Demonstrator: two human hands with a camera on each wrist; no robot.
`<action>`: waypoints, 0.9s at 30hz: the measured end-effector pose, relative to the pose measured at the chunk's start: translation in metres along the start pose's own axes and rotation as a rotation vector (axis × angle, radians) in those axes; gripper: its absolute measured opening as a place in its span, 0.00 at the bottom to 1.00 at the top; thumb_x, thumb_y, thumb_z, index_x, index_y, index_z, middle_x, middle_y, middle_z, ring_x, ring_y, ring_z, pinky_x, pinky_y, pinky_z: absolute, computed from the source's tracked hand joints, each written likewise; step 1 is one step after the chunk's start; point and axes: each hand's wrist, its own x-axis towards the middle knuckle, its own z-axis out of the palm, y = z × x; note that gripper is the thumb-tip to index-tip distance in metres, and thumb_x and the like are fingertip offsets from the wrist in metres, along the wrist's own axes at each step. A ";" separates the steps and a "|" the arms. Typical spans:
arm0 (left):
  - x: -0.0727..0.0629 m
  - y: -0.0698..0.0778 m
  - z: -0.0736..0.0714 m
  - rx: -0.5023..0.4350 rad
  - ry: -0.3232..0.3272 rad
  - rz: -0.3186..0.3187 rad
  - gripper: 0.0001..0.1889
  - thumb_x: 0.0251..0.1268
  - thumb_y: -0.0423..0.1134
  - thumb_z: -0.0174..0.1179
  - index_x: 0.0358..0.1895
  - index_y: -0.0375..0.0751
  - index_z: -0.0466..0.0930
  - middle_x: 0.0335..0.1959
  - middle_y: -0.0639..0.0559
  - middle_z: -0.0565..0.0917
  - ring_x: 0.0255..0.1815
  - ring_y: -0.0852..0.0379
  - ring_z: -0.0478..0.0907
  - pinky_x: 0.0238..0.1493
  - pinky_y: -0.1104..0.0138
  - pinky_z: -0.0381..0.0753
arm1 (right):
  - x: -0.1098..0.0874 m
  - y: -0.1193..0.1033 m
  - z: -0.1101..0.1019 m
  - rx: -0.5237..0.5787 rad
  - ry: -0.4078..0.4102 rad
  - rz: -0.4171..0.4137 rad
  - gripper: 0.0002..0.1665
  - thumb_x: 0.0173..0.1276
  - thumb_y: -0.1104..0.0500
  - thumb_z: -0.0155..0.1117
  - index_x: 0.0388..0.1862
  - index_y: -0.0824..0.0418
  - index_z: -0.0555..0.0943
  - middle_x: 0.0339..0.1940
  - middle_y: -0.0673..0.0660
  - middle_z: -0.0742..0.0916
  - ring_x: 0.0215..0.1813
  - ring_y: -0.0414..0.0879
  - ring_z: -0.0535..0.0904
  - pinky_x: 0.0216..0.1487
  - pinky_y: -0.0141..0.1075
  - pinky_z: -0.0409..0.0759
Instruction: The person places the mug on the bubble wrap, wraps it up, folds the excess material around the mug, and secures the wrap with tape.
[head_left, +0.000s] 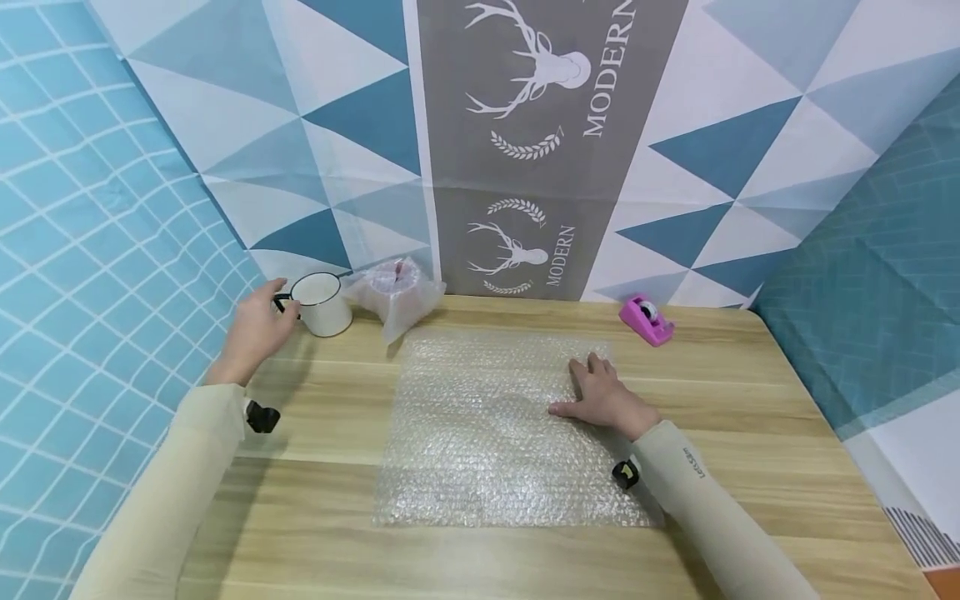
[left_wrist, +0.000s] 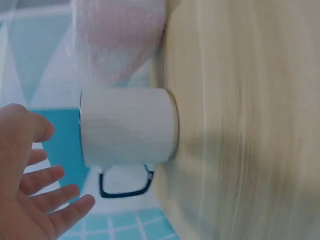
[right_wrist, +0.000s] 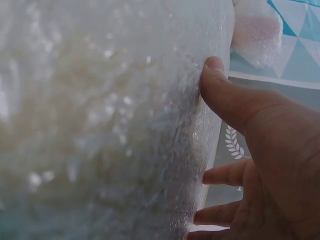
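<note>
A white enamel mug (head_left: 322, 307) with a dark rim and black handle stands upright at the back left of the table. Close beside its handle is my left hand (head_left: 261, 327); in the left wrist view its fingers (left_wrist: 65, 215) are spread near the mug (left_wrist: 130, 127) and grip nothing. A sheet of bubble wrap (head_left: 480, 442) lies flat across the middle of the table. On its right part rests my right hand (head_left: 606, 398), fingers spread, with the thumb (right_wrist: 220, 85) and fingertips touching the wrap (right_wrist: 100, 120) in the right wrist view.
Right of the mug sits a bubble-wrapped bundle (head_left: 396, 292) with something reddish inside. A pink tape dispenser (head_left: 647, 321) stands at the back right of the wooden table (head_left: 750, 467). Patterned cloth (head_left: 360, 108) hangs behind, with blue gridded cloth (head_left: 90, 275) at the left.
</note>
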 end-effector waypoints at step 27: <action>-0.016 -0.053 0.003 -0.067 -0.070 -0.040 0.25 0.81 0.44 0.45 0.60 0.23 0.79 0.52 0.24 0.84 0.47 0.30 0.83 0.44 0.44 0.82 | 0.004 -0.001 0.006 0.014 0.004 0.012 0.65 0.63 0.27 0.67 0.82 0.68 0.55 0.81 0.80 0.52 0.81 0.79 0.44 0.77 0.71 0.53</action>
